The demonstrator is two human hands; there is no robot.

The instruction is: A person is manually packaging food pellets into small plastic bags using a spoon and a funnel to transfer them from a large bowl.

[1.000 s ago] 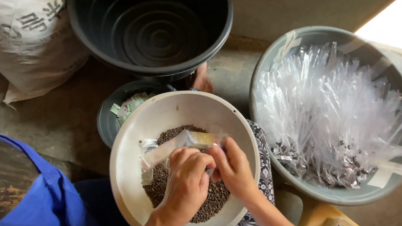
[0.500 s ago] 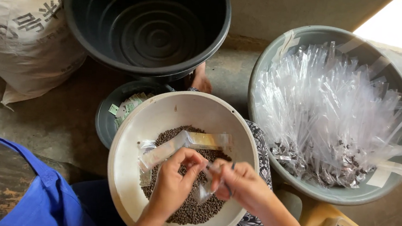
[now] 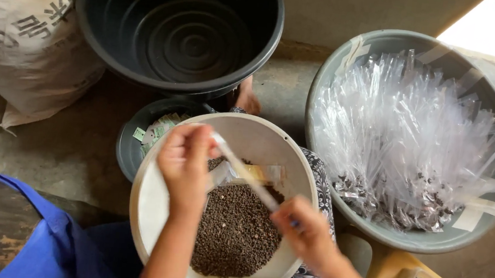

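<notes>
A cream bowl (image 3: 254, 135) on my lap holds a heap of small dark brown pellets (image 3: 236, 233). Stretched above it is a narrow clear plastic bag (image 3: 245, 174), held taut between both hands. My left hand (image 3: 184, 163) pinches its upper end over the bowl's left side. My right hand (image 3: 306, 232) grips its lower end near the bowl's right rim. More clear bags (image 3: 256, 171) lie flat on the pellets under the stretched one.
A grey basin (image 3: 406, 237) at right is full of clear narrow bags with pellets at their bottoms. A large black tub (image 3: 179, 31) stands ahead, a small dark bowl (image 3: 130, 146) of paper slips below it. A printed sack (image 3: 24, 36) lies left; blue cloth (image 3: 53, 241) lower left.
My hands were together over the pellets working a small bag. They have since pulled apart, left hand up and left, right hand down and right, stretching the bag out long.
</notes>
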